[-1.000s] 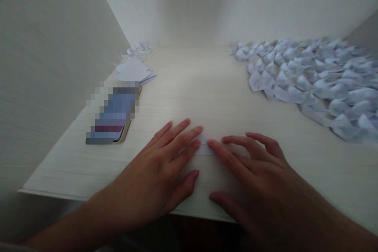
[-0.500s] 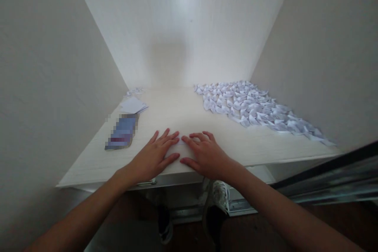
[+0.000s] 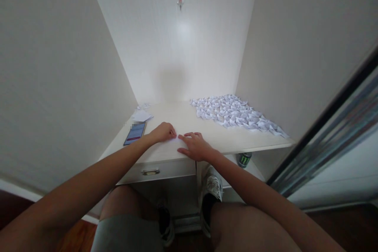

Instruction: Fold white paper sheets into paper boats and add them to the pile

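On the white shelf (image 3: 165,151), my left hand (image 3: 164,132) is curled with its fingertips pinched together at a small piece of white paper (image 3: 177,138), which is mostly hidden. My right hand (image 3: 195,146) rests flat just beside it, fingers apart, the index fingertip at the paper's right edge. To the right lies a broad spread of small folded white paper pieces (image 3: 230,112). Left of my hands are a phone (image 3: 135,133) and a small stack of white paper sheets (image 3: 142,116).
Small white scraps (image 3: 143,106) lie in the back left corner. Panels enclose the shelf on both sides and behind. Under it are a drawer with a metal handle (image 3: 150,172) and a dark can (image 3: 244,160). A sliding door's frame (image 3: 325,126) stands at right.
My view has tilted and drawn back, showing the drawer and can. My left hand has gone from flat and spread to a pinch at the paper. My right hand stays spread beside it.
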Motion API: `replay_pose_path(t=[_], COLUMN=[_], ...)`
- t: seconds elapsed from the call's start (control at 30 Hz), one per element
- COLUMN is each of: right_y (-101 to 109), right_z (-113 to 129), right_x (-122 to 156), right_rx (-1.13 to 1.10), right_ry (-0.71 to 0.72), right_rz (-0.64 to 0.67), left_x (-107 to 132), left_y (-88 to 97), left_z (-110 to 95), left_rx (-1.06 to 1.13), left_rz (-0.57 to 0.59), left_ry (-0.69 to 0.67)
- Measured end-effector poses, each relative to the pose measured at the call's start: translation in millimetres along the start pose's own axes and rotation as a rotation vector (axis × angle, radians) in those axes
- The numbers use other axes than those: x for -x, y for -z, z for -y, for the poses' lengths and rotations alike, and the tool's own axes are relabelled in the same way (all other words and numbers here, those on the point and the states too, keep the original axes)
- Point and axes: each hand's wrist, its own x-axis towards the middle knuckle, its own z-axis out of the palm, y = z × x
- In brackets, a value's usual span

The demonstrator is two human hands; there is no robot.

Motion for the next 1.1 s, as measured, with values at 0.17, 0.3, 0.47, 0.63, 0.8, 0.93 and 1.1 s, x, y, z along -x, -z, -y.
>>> replay_pose_path(t=[0.17,0.3,0.47,0.63,0.8,0.93,1.1], right_y=[2.1,0.9,-2.1,-2.4,-5.0,-8.9,-16.4], right_z=[1.8,2.1,-3.3,-20.2,-39.3,-59.5,-84.7], right_x=[1.6,2.7,2.3,-11.5,-46.6,-78.0,-104.6], right_rx=[0.007,-0.018,-0.213,-0.665,-1.107,-1.296,-1.208], right_ry=[-0.005,-0.001,-0.119,-0.453,-0.497,-0.517,-0.356], right_rz=[-0.001,-0.002,-0.117,-0.294,-0.349,-0.383,-0.281], left_x=[-21.1,-29.2,-25.0,-26.0,-44.7,-54.5,-55.6], left_y=[8.6,10.8,7.2,-20.9,-54.0,-59.3,-52.1], left_z=[-1.8,4.7,14.3,8.4,-7.2,-6.1,12.4], left_rx=[-0.019,0.086,0.290,0.557,1.060,1.175,1.083], left_rz=[0.112,0.277,0.320,0.079,-0.631,-0.661,-0.592], left_ry=[0.061,0.090,0.020,0.001,0.048,0.055,0.049])
